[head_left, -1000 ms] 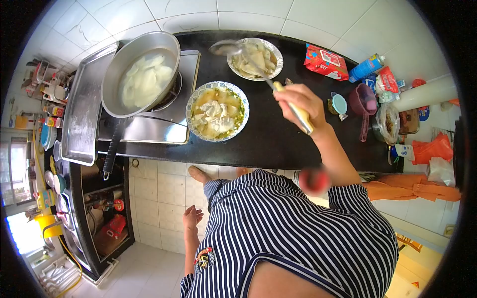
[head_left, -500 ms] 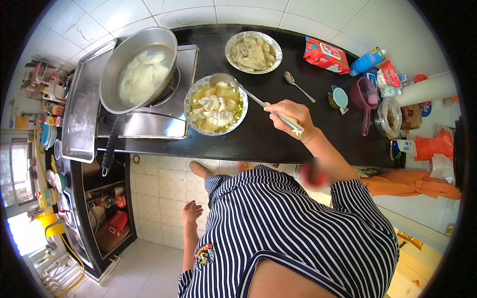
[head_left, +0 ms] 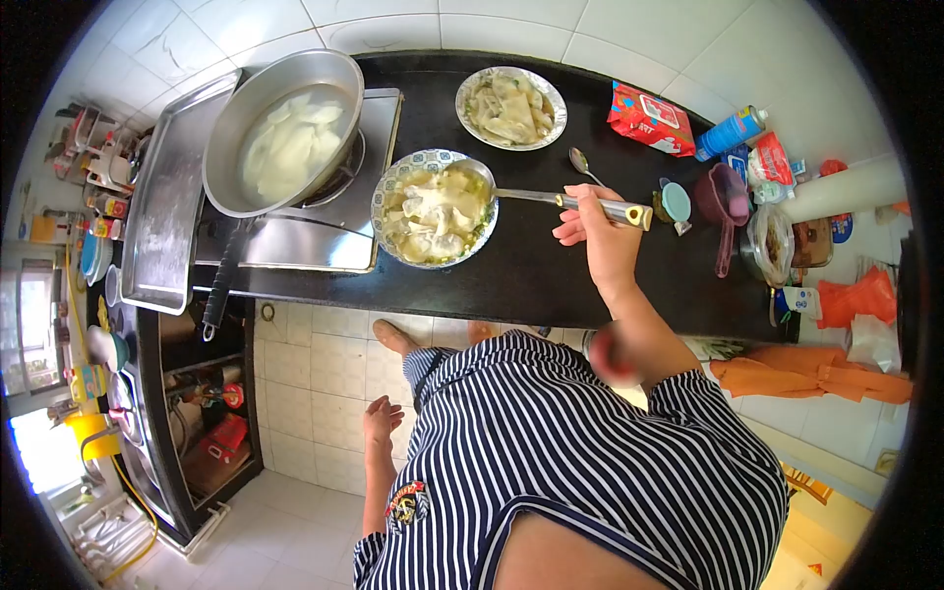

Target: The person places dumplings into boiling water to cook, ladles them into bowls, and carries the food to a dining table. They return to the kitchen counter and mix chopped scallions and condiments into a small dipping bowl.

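Note:
My right hand (head_left: 608, 231) grips the handle of a metal ladle (head_left: 551, 197) over the black counter. The ladle's head dips into the right side of a patterned bowl (head_left: 381, 218) of dumplings (head_left: 433, 221) in broth with chopped greens. Behind it stands a second bowl (head_left: 562, 116) of dumplings. My left hand (head_left: 382, 421) hangs beside my body, empty, its fingers loosely apart. On the stove at the left, a grey pan (head_left: 218, 157) holds pale dumplings in cloudy water. A small spoon (head_left: 582, 162) lies right of the second bowl.
A metal tray (head_left: 157, 226) lies left of the pan, whose black handle (head_left: 224, 285) reaches over the counter's front edge. At the right are a red packet (head_left: 651, 120), a blue can (head_left: 730, 135), a lidded jar (head_left: 676, 202) and a purple dipper (head_left: 721, 197).
The ladle has swung from the far bowl to the near bowl, and its head has gone down into the broth. My right hand has turned with it. My left hand has stayed at my side.

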A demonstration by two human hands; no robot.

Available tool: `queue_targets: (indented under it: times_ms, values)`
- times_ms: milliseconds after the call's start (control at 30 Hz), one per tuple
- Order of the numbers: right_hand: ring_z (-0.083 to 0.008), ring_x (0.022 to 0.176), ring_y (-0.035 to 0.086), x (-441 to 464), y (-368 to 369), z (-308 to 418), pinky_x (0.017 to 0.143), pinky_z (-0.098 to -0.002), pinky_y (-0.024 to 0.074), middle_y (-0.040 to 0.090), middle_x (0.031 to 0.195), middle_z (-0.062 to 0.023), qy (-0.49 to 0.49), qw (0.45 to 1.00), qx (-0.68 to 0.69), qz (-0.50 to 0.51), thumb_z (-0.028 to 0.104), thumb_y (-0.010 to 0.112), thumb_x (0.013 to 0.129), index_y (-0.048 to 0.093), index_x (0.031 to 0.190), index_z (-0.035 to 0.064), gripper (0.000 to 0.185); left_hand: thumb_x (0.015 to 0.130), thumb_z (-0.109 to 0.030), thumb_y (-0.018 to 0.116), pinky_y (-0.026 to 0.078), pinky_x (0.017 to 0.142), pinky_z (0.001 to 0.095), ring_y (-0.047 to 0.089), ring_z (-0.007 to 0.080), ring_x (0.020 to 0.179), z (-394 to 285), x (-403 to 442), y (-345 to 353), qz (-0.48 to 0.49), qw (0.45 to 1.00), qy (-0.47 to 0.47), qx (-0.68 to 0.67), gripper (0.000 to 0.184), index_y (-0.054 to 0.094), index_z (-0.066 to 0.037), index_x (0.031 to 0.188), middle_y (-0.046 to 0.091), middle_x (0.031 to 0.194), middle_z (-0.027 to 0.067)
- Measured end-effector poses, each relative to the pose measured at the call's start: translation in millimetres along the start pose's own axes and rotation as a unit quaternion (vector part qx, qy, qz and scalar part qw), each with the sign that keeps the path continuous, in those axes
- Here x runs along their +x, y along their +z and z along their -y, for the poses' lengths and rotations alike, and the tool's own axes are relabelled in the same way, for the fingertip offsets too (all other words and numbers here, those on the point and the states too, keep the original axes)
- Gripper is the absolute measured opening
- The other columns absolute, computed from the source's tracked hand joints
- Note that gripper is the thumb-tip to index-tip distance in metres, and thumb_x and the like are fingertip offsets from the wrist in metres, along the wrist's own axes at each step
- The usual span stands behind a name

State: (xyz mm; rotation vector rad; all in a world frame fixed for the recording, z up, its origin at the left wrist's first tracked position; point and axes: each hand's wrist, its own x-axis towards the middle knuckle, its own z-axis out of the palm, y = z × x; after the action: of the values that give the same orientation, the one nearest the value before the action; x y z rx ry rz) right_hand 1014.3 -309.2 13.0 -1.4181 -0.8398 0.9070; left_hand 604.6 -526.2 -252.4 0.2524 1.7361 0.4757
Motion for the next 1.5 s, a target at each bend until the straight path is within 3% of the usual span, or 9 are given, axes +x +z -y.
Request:
queue_targets:
  times_ms: [433, 667, 733, 900, 1033, 1200, 1300, 1367, 1500]
  values:
    - [-0.0144, 0.067, 0.069, -17.1, 16.5, 0.9, 0.059, -0.0227, 0.0555, 0.068, 0.087, -0.0098, -0.081, 0.991, -0.011, 0.109, 0.009, 0.063, 0.091, 0.067, 0.103, -0.0028, 0.017, 0.098, -0.02, 0.05, 0.051, 0.063, 0.0284, 0.067, 0.0179, 0.073, 1.8, 0.9, 2.7, -0.009, 1.0, -0.016, 0.008, 0.037, 0.051, -0.003, 0.13, 0.07, 0.094, 0.0126]
    - [-0.017, 0.069, 0.069, -14.3, 12.7, -2.2, 0.06, -0.0251, 0.0563, 0.067, 0.087, -0.0101, -0.37, 0.882, -0.194, 0.217, -0.001, 0.066, 0.081, 0.067, 0.098, 0.0002, 0.017, 0.097, -0.02, 0.05, 0.052, 0.064, 0.0283, 0.068, 0.0179, 0.074, -1.5, -3.3, 5.2, -0.004, 1.0, -0.016, 0.005, 0.037, 0.052, -0.003, 0.13, 0.07, 0.096, 0.0125]
    - [-0.0207, 0.068, 0.067, -6.2, 10.9, -6.5, 0.06, -0.0277, 0.0555, 0.065, 0.087, -0.009, -0.498, 0.806, -0.217, 0.236, 0.0, 0.073, 0.074, 0.067, 0.1, 0.007, 0.027, 0.097, -0.021, 0.05, 0.052, 0.065, 0.0285, 0.068, 0.0177, 0.074, -0.9, -2.6, 5.1, -0.004, 1.0, -0.016, 0.01, 0.037, 0.052, -0.003, 0.13, 0.07, 0.096, 0.0126]
    - [-0.0212, 0.073, 0.067, 15.9, 4.5, -15.5, 0.061, -0.0296, 0.0567, 0.064, 0.094, -0.0069, -0.531, 0.756, -0.265, 0.277, 0.005, 0.077, 0.072, 0.067, 0.102, 0.0107, 0.032, 0.097, -0.02, 0.05, 0.052, 0.065, 0.0289, 0.068, 0.0177, 0.074, 3.1, 0.4, 3.2, -0.003, 1.0, -0.006, 0.011, 0.037, 0.052, -0.003, 0.13, 0.07, 0.096, 0.0126]
    - [-0.0214, 0.07, 0.067, 24.0, -3.4, -20.9, 0.059, -0.0299, 0.0562, 0.064, 0.091, -0.0076, -0.528, 0.742, -0.295, 0.289, 0.006, 0.076, 0.072, 0.066, 0.101, 0.0099, 0.03, 0.097, -0.019, 0.049, 0.052, 0.064, 0.0287, 0.068, 0.0177, 0.073, 5.3, 1.4, 4.0, -0.001, 1.0, -0.006, 0.005, 0.036, 0.053, -0.003, 0.129, 0.07, 0.096, 0.0124]
    - [-0.0191, 0.064, 0.066, 8.4, -5.8, -22.9, 0.055, -0.028, 0.0543, 0.066, 0.077, -0.0077, -0.436, 0.838, -0.265, 0.195, 0.007, 0.076, 0.074, 0.066, 0.096, 0.0062, 0.023, 0.097, -0.018, 0.049, 0.052, 0.063, 0.0283, 0.068, 0.0179, 0.073, 11.0, 4.3, 2.4, -0.007, 1.0, -0.007, -0.003, 0.036, 0.053, -0.003, 0.129, 0.07, 0.094, 0.0119]
    - [-0.0139, 0.057, 0.065, -2.3, 3.6, -25.2, 0.051, -0.0252, 0.0521, 0.067, 0.071, -0.0081, -0.331, 0.919, -0.175, 0.122, 0.013, 0.072, 0.084, 0.068, 0.091, 0.002, 0.014, 0.097, -0.018, 0.05, 0.052, 0.062, 0.0281, 0.067, 0.0178, 0.073, 12.9, 4.9, 3.0, -0.001, 1.0, -0.005, -0.014, 0.035, 0.053, -0.002, 0.129, 0.07, 0.093, 0.0118]
    - [-0.0123, 0.051, 0.063, -6.1, 9.1, -10.6, 0.046, -0.0235, 0.0503, 0.065, 0.069, -0.0074, 0.022, 0.998, -0.056, 0.006, 0.021, 0.067, 0.09, 0.068, 0.091, 0.0, 0.021, 0.097, -0.017, 0.05, 0.052, 0.062, 0.0279, 0.067, 0.0177, 0.073, 13.9, 4.9, 4.0, 0.002, 1.0, -0.005, -0.021, 0.035, 0.053, -0.002, 0.128, 0.07, 0.093, 0.0118]
    - [-0.0123, 0.046, 0.06, 3.5, 6.9, -4.9, 0.04, -0.0213, 0.0456, 0.063, 0.066, -0.0079, 0.026, 0.999, -0.012, -0.024, 0.026, 0.062, 0.094, 0.068, 0.094, -0.0015, 0.028, 0.097, -0.017, 0.05, 0.051, 0.061, 0.0267, 0.067, 0.0172, 0.071, 11.8, 4.2, 8.8, -0.002, 1.0, -0.003, -0.027, 0.036, 0.052, -0.001, 0.128, 0.069, 0.092, 0.0122]
